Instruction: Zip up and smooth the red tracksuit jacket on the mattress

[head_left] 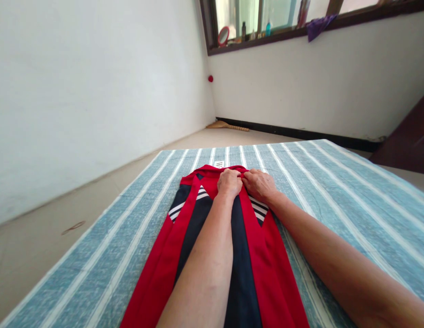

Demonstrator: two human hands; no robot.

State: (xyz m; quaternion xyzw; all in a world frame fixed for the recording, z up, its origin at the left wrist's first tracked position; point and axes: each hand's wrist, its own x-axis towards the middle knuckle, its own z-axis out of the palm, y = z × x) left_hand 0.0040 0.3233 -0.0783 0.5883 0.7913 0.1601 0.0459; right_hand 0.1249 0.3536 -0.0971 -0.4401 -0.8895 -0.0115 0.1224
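A red and navy jacket with white-striped patches lies flat on a blue-and-white striped cloth, its collar end away from me. My left hand is closed on the red fabric near the collar, fingers curled under. Right beside it, my right hand pinches the same red edge, its knuckles close to the left hand. The fingertips of both hands are partly hidden. My left forearm covers part of the jacket's navy middle.
White walls meet in the corner ahead, where a broom lies on the floor. A window sill above holds a round mirror, bottles and a purple cloth. At right stands a dark red piece of furniture. A thin loop lies on the floor at left.
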